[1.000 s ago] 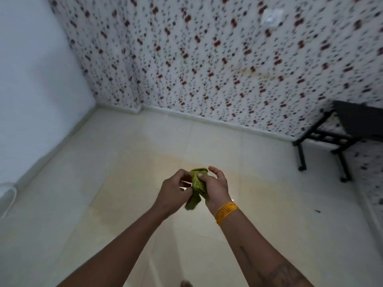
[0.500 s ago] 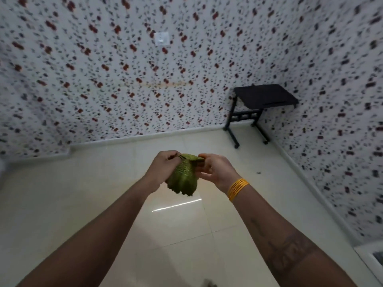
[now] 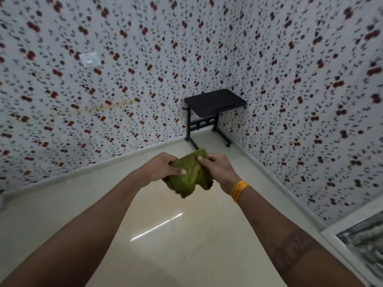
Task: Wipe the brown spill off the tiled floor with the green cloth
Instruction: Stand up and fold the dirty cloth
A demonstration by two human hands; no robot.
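Green cloth (image 3: 189,175) mid-frame, held up off the tiled floor (image 3: 165,235), now spread wider vs the tight wad 1 s ago. Left hand (image 3: 160,166) & right hand (image 3: 217,166) each pinch an edge, fingers curled. View swung toward black table (image 3: 215,102) upper right; no brown spill visible, so wiping prob not started

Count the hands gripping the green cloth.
2. The left hand grips the crumpled green textured cloth on its left side; the right hand pinches its top right edge. Both hold it above the floor.
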